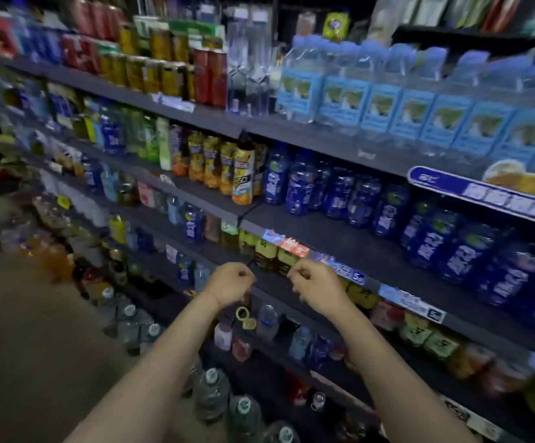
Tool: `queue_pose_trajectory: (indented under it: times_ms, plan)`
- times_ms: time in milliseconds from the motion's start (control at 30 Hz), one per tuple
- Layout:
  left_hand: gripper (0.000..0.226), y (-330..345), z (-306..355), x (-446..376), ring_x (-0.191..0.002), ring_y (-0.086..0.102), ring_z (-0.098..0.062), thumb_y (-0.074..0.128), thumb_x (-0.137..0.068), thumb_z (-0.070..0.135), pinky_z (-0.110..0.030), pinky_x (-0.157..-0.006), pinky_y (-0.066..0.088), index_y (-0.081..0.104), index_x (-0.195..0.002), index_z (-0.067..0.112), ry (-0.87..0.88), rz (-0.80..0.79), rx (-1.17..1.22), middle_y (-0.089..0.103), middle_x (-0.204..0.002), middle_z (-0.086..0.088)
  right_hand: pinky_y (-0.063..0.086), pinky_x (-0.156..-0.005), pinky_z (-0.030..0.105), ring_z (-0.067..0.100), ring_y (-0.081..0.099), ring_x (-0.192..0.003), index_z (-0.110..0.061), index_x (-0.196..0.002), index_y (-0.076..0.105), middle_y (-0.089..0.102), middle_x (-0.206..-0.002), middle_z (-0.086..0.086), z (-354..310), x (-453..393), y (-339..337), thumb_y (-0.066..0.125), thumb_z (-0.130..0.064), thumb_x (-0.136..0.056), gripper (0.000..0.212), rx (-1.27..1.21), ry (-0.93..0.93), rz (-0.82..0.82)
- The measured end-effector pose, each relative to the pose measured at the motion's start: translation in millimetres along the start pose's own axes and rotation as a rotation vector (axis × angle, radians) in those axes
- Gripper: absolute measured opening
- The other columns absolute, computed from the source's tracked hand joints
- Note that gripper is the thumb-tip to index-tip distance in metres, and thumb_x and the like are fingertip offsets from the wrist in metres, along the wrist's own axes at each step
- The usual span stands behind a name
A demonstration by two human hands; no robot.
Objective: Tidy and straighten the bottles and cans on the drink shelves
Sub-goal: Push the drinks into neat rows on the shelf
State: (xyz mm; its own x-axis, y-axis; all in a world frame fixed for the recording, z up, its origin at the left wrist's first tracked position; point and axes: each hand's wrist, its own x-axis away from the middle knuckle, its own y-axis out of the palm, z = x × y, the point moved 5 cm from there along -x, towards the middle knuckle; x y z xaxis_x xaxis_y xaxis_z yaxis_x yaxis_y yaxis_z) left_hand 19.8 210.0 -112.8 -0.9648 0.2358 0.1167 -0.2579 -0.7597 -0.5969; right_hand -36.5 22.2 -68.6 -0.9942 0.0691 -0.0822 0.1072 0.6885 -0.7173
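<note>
Dark drink shelves run across the view, which is blurred by motion. My left hand and my right hand hang side by side in front of the third shelf's front edge, fingers loosely curled, with nothing visible in either. Just behind them stand yellow-labelled bottles under the shelf edge. Blue bottles fill the shelf above on the right, and orange-yellow juice bottles stand to their left, one set forward at the shelf edge.
Clear water bottles with pale blue labels line the top shelf on the right, cans on the left. Large water jugs stand on the floor below my arms. Price strips run along the shelf edges.
</note>
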Motion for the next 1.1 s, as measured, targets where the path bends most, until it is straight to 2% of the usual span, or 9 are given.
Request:
queue_pose_trajectory:
  times_ms: [67,233,467,567,667,767,833,933,1100]
  plan:
    - [0.023,-20.9,-48.2,-2.9,-0.069,0.068,-0.023,0.050,-0.096,0.020,-0.038,-0.072,0.057,0.068,-0.083,0.015,-0.076,-0.002,0.035,0.073,-0.081,-0.008,0.047,-0.064,0.034,0.012,0.056,-0.056,-0.011,-0.080,0.067,0.064,-0.066,-0.003,-7.7,-14.5,53.7,0.056,-0.014,-0.092,0.017,-0.043,0.033,-0.075]
    - [0.020,-60.3,-115.7,-28.4,-0.056,0.062,-0.012,0.051,-0.097,0.018,-0.021,-0.053,0.048,0.070,-0.095,0.012,-0.168,-0.035,0.094,0.070,-0.080,-0.005,0.047,-0.060,0.033,0.023,0.064,-0.066,-0.008,-0.087,0.067,0.068,-0.076,0.010,-28.7,-56.6,141.2,0.055,-0.018,-0.096,0.019,-0.066,0.097,-0.211]
    - [0.021,-100.5,-171.1,-125.9,-0.059,0.063,-0.019,0.051,-0.097,0.017,-0.027,-0.061,0.051,0.070,-0.095,0.008,-0.238,0.009,0.126,0.069,-0.078,-0.008,0.043,-0.064,0.028,0.018,0.061,-0.080,-0.014,-0.100,0.066,0.065,-0.085,-0.002,-28.1,-168.0,219.1,0.053,-0.021,-0.098,0.015,-0.096,0.137,-0.255]
    - [0.021,-114.9,-189.3,-180.2,-0.060,0.063,-0.018,0.051,-0.098,0.017,-0.027,-0.062,0.052,0.070,-0.094,0.008,-0.251,-0.027,0.064,0.069,-0.078,-0.006,0.043,-0.073,0.029,0.021,0.061,-0.098,-0.016,-0.116,0.062,0.065,-0.105,0.001,-16.4,-230.8,248.2,0.052,-0.022,-0.099,0.021,-0.105,0.206,-0.255]
    - [0.022,-133.5,-211.8,-230.9,-0.073,0.067,-0.024,0.052,-0.095,0.015,-0.032,-0.074,0.055,0.071,-0.087,0.008,-0.284,-0.062,-0.001,0.070,-0.081,-0.010,0.040,-0.078,0.027,0.023,0.058,-0.111,-0.014,-0.129,0.056,0.062,-0.121,0.004,-15.4,-278.7,281.1,0.054,-0.020,-0.098,0.031,-0.142,0.266,-0.295]
    - [0.020,-148.8,-231.5,-273.6,-0.099,0.066,-0.029,0.052,-0.092,0.018,-0.033,-0.082,0.050,0.069,-0.100,0.010,-0.295,-0.079,-0.047,0.071,-0.102,-0.011,0.041,-0.087,0.029,0.023,0.055,-0.119,-0.017,-0.136,0.049,0.057,-0.130,0.004,-20.1,-316.4,308.5,0.056,-0.017,-0.095,0.041,-0.186,0.319,-0.318]
    - [0.029,-155.1,-240.7,-298.0,-0.103,0.062,-0.024,0.060,-0.086,0.023,-0.033,-0.081,0.047,0.061,-0.113,0.011,-0.300,-0.092,-0.012,0.064,-0.107,-0.005,0.042,-0.095,0.034,0.022,0.052,-0.124,-0.018,-0.142,0.043,0.053,-0.138,0.002,-26.5,-338.3,322.5,0.057,-0.014,-0.094,0.050,-0.207,0.325,-0.311]
    - [0.067,-164.8,-253.8,-337.6,-0.113,0.055,-0.017,0.069,-0.071,0.033,-0.040,-0.091,0.049,0.048,-0.133,0.017,-0.218,-0.050,0.094,0.056,-0.125,0.002,0.040,-0.104,0.039,0.026,0.049,-0.129,-0.009,-0.141,0.045,0.052,-0.142,0.008,-30.9,-370.1,339.5,0.058,-0.011,-0.093,0.050,-0.194,0.358,-0.257]
    - [0.072,-161.7,-267.3,-386.6,-0.112,0.050,-0.011,0.076,-0.076,0.020,-0.029,-0.088,0.041,0.041,-0.140,0.021,-0.143,-0.160,0.196,0.052,-0.125,0.007,0.038,-0.105,0.045,0.035,0.046,-0.126,0.001,-0.136,0.048,0.050,-0.141,0.017,-30.2,-394.7,361.0,0.051,-0.018,-0.098,0.043,-0.115,0.567,-0.260]
